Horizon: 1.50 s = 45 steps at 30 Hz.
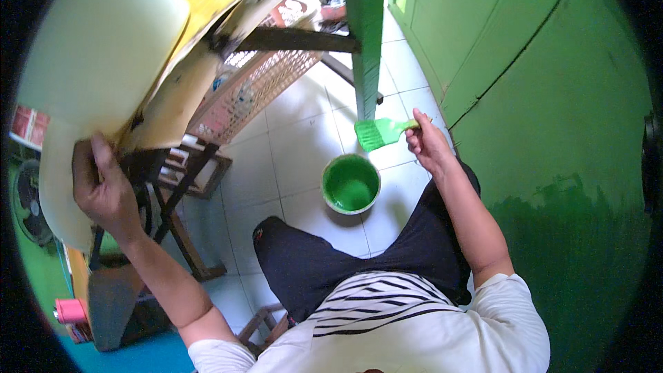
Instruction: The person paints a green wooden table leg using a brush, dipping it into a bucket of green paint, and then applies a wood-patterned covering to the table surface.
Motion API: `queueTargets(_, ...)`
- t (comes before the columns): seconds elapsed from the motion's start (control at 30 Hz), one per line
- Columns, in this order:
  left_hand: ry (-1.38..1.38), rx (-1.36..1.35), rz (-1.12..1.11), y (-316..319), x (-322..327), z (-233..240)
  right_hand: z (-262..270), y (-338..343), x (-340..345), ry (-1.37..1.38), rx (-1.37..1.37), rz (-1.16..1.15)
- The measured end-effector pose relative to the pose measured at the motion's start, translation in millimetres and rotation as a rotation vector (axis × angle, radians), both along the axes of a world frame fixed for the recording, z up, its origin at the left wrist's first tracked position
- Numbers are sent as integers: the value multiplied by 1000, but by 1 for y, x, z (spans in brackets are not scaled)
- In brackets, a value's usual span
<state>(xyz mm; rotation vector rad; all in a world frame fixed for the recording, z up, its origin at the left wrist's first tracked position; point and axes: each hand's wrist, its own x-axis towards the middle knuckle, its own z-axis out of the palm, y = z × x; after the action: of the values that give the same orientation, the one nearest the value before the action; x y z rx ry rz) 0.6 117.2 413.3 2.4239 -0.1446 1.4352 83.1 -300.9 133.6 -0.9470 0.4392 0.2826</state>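
My right hand [428,144] grips the handle of a flat paintbrush [378,133] whose bristles are coated in green paint. Just below the bristles, a round tub of green paint [351,184] stands on the tiled floor in front of my knees. At the left, my left hand [106,186] holds the edge of a pale, board-like panel [103,46], with thumb and fingers closed on the rim. Beyond the brush rises a green-painted wooden post [366,36]. To my right, the green wall [559,228] shows a darker painted patch low down.
A perforated plastic basket [259,90] lies under the table-like structure. A dark wooden bar [298,40] joins the green post. At left are a fan [32,202], a wooden stand [199,173] and a pink object [71,311]. White floor tiles [295,150] surround the paint tub.
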Motion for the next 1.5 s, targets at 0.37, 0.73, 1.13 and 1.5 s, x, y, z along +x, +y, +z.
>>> queueTargets(0.37, -91, 0, 97, 4, 11, -8, 81, -56, 135, -406, 283, -207)
queueTargets(0.73, -145, -17, 300, 34, 6, -13, 128, -23, 213, -278, 338, -148)
queueTargets(1.13, -97, -9, 327, 68, -4, -11, 116, -26, 241, -290, 302, -90)
queueTargets(1.5, -48, 35, 393, 61, -7, -8, 77, -31, 237, -225, 66, -11)
